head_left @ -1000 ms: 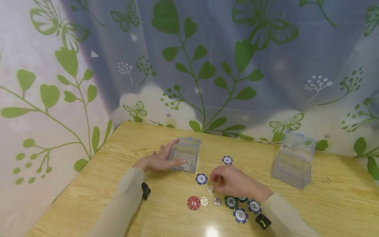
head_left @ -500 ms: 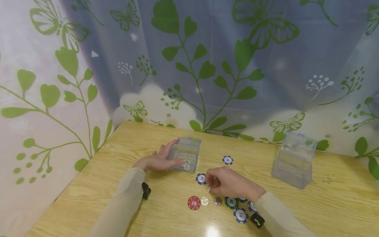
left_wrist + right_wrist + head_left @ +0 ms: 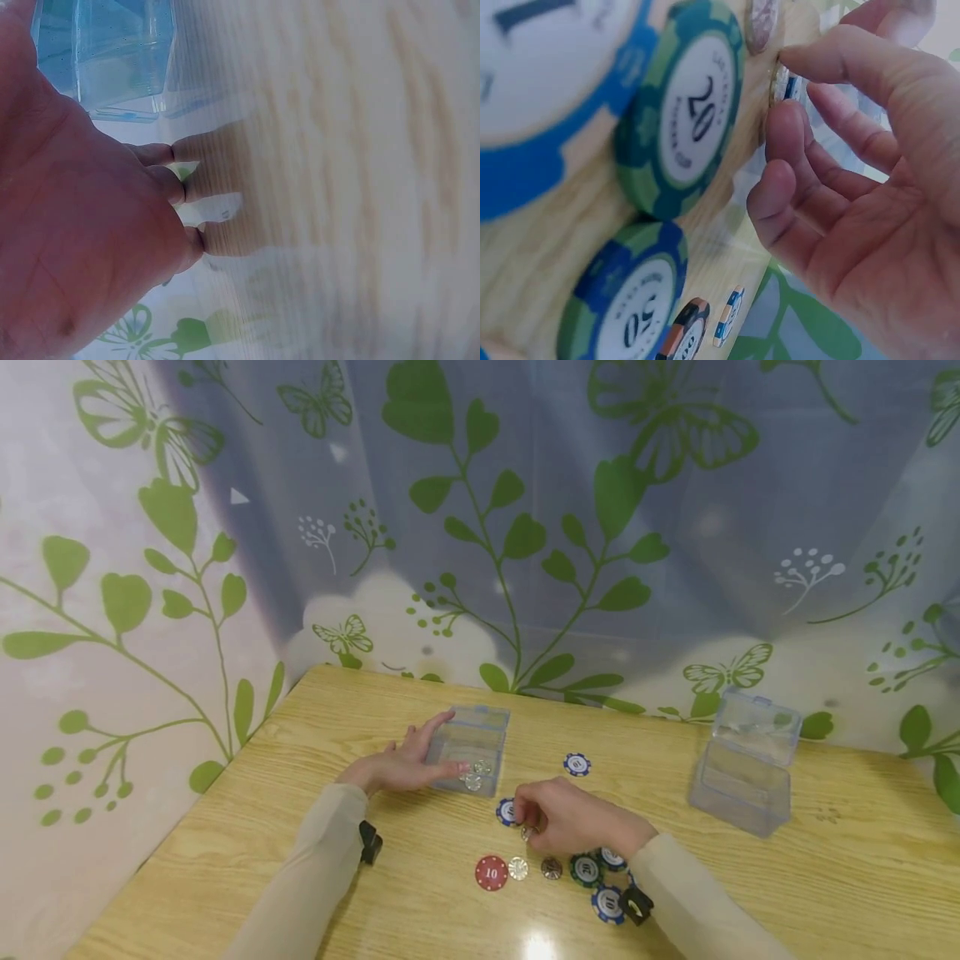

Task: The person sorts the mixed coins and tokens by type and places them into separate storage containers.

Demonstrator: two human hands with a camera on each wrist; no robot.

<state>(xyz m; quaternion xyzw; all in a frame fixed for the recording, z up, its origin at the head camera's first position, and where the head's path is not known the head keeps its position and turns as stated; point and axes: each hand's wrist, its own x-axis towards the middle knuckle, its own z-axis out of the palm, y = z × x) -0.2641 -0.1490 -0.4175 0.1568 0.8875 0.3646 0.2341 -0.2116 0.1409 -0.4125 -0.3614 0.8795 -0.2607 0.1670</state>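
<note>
My left hand (image 3: 405,764) lies against the left side of a clear plastic box (image 3: 480,739), thumb along its near end and fingers extended along its side. Small shiny coins (image 3: 473,782) lie inside the box. In the left wrist view, fingertips of that hand meet the table beside the box (image 3: 124,60). My right hand (image 3: 573,817) is low over the table, thumb and a finger pinching the edges of a shiny coin (image 3: 778,82). A blue-and-white poker chip (image 3: 506,812) lies just beyond, partly covered by the fingers.
A red chip (image 3: 491,873), a silvery coin (image 3: 518,868) and a darker coin (image 3: 551,868) lie nearer me. Green (image 3: 586,870) and blue chips (image 3: 608,904) cluster under the right wrist. One blue chip (image 3: 577,765) lies farther back. Another clear box (image 3: 738,793) stands lid-up at right.
My right hand has moved a little to the left and closed its fingertips on the coin, which has shifted slightly. The left hand and its box stay put.
</note>
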